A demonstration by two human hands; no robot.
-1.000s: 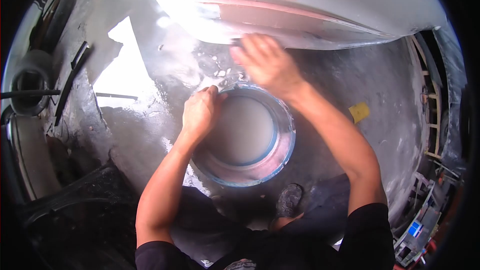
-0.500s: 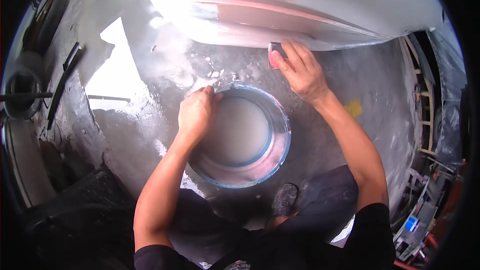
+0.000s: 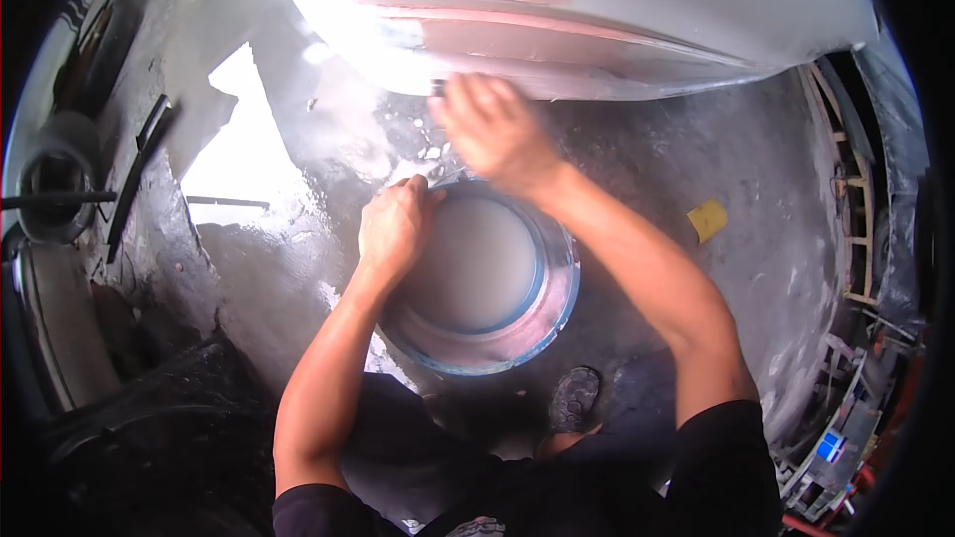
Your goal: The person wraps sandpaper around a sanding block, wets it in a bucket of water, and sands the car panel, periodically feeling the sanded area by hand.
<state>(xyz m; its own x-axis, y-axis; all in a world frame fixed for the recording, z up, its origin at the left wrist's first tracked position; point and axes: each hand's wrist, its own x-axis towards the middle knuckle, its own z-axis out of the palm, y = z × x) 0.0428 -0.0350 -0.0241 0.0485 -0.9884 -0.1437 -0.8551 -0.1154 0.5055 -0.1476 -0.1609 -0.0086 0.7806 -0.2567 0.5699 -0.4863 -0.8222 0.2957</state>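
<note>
My left hand is closed over the rim of a round blue-edged basin, which holds cloudy whitish water. My right hand, smeared by motion, is at the lower edge of a grey and pinkish vehicle body panel. It grips a small sanding pad, of which only a dark end shows past the fingers; the rest is hidden under them. Whether the pad touches the panel just now I cannot tell.
A yellow piece lies on the wet concrete floor to the right. Black strips and a tire are at the left. A wooden frame and a metal rack with clutter stand along the right.
My right hand has swept left along the panel's lower edge with the sanding pad, uncovering more of the yellow piece. My left hand stays on the basin rim.
</note>
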